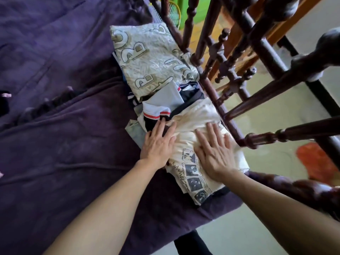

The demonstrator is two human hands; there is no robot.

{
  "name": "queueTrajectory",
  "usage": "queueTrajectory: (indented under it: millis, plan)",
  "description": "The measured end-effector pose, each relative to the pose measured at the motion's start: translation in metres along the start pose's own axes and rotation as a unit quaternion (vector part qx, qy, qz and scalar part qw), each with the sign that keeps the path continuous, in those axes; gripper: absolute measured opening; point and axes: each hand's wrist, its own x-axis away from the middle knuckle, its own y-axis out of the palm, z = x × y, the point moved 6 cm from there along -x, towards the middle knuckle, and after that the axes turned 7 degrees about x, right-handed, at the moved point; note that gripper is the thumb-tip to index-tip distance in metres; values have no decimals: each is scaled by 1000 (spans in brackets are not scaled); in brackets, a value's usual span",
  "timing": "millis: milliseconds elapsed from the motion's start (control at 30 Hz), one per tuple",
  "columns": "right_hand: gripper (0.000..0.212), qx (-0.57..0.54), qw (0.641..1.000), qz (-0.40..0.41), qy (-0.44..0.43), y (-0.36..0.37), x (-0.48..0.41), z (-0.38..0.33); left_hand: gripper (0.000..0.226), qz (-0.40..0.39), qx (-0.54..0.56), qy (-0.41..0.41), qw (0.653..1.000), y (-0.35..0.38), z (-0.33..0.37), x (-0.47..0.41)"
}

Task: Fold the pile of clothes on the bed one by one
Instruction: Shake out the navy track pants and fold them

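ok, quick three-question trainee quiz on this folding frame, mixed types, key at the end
1. True or false: the right hand lies flat, fingers straight, on the cream printed garment.
2. Which lies beyond that garment, farther from the person? A) letter-patterned cloth B) a pair of shoes C) a laptop
3. Fill in: the bed cover is ____ in colour.
Key: 1 true; 2 A; 3 purple.

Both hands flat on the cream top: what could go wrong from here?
The cream top lies on an uneven heap, so the left hand and right hand may press in crooked creases. It sits by the wooden rail at the bed's corner and could slip off.
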Motion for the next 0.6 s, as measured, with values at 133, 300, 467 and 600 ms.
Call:
queueTrajectory:
  millis: [133,300,467,600]
  plan:
    - [59,10,999,-33,-7,-6,-3,-2,52,-34,10,-11,999,-3,1,1]
    - [56,34,999,-6,-23,-50,2,-28,45,12,2,-98,995,-42,-26,66]
    - [32,0,985,45,-165,-92,15,-145,26,22,97,-241,965,-75,-104,186]
    - [24,-36,971,35,-235,-97,50,-256,22,57,104,-321,940,-100,-165,299]
